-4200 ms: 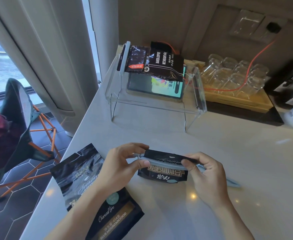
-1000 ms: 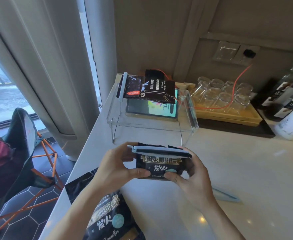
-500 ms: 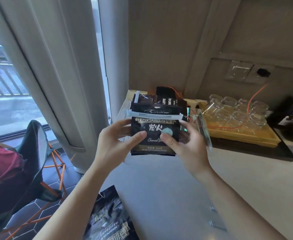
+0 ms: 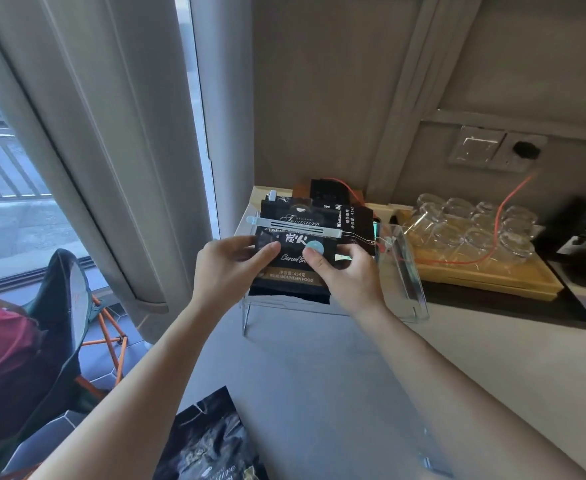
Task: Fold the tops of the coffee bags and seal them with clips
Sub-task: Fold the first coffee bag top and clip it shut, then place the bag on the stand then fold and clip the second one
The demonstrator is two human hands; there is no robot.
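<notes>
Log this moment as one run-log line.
stage: placing sealed bag | left hand: holds coffee bag | right hand: holds same bag | clip: across folded top | location: over clear stand

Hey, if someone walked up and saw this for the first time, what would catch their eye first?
Probably the black coffee bag in the middle, held up by the left hand and the right hand over the clear acrylic stand, with a pale clip across its folded top. Next, the upturned glasses on a wooden tray to the right, with an orange cable running over them.
</notes>
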